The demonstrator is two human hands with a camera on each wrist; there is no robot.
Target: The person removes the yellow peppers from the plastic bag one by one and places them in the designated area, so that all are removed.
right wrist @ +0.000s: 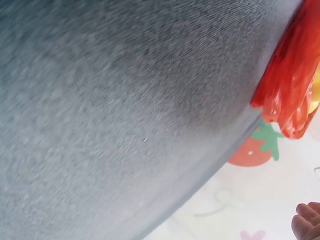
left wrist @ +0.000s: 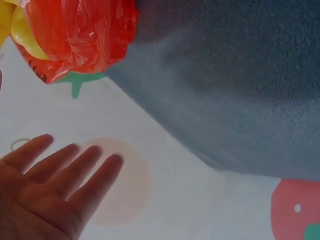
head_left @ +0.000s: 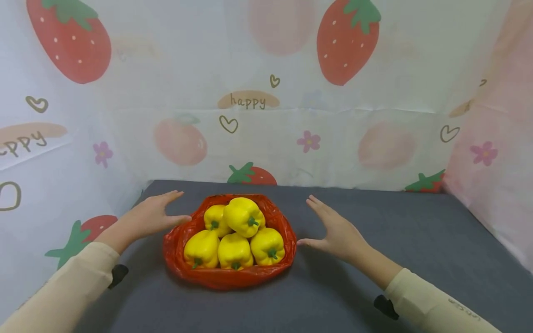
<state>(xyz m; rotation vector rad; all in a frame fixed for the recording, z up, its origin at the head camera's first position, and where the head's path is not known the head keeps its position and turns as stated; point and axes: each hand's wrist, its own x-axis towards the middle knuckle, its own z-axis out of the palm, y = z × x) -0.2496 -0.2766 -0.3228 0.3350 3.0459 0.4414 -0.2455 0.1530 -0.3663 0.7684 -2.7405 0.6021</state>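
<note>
Red bag [head_left: 225,279] between spread hands [head_left: 151,215] [head_left: 339,235]

The red bag [head_left: 225,280] is thin plastic, glossy and crumpled, light catching along its folds. From here the yellow peppers [head_left: 235,249] look smooth and waxy, with a gentle shine. The grey table covering [head_left: 416,231] is matt cloth, finely grained. The printed hanging [head_left: 270,134] seems thin, matt fabric, lightly creased; the sleeves [head_left: 71,286] look like dull cloth.
</note>
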